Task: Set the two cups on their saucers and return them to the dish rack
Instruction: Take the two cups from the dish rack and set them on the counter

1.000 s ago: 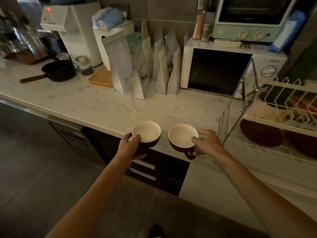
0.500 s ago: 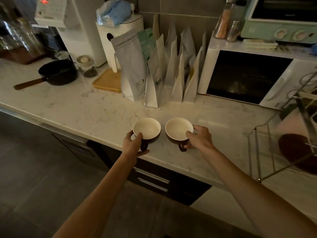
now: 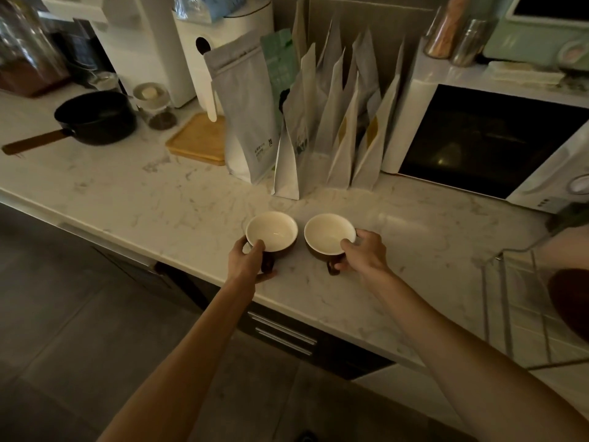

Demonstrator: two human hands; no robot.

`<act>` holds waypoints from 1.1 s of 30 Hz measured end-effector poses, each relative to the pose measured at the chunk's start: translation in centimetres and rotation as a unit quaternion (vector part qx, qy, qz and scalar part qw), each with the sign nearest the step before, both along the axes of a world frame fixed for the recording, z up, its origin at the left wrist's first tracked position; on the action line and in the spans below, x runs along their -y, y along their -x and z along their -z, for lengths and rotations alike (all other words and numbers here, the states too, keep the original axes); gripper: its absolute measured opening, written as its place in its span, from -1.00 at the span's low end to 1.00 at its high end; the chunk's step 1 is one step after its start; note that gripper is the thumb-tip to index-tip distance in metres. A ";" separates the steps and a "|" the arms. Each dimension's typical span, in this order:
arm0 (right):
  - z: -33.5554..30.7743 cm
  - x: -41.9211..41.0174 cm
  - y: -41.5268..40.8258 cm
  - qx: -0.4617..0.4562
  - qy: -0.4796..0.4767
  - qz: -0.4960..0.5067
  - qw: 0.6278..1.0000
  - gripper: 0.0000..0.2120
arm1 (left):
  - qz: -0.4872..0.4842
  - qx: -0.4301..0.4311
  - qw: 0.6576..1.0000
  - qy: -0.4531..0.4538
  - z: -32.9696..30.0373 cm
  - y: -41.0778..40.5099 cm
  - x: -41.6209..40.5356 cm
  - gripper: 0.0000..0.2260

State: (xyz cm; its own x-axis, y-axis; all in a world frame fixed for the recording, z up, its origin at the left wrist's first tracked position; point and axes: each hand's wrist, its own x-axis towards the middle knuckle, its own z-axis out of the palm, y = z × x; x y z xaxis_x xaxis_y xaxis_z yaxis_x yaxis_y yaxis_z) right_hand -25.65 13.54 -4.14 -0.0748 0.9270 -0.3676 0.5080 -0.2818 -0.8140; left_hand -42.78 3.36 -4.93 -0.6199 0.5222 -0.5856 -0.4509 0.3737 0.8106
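Two brown cups with cream insides stand side by side, upright, near the front edge of the marble counter [image 3: 424, 250]. My left hand [image 3: 247, 263] grips the left cup [image 3: 271, 231] at its rim and handle. My right hand [image 3: 365, 253] holds the right cup [image 3: 328, 232] the same way, thumb on the rim. The wire dish rack [image 3: 510, 301] shows at the right edge, with a dark brown dish [image 3: 570, 298] partly in view inside it. I cannot tell whether that dish is a saucer.
Several upright paper bags [image 3: 306, 129] stand behind the cups. A white microwave [image 3: 484, 141] sits at the back right, a black saucepan [image 3: 95, 118] and a wooden board [image 3: 199, 141] at the back left. Drawers [image 3: 283, 336] lie below the counter edge.
Both hands carried the cups leftward, away from the rack, and lowered them onto the counter in front of the bags. The view shifted left, so most of the rack left the frame.
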 end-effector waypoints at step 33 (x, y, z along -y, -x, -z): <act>0.1 -0.6 0.5 0.076 -0.013 -0.052 0.996 -0.54 | 0.128 -0.135 0.980 0.073 0.8 1.7 -0.4 -0.47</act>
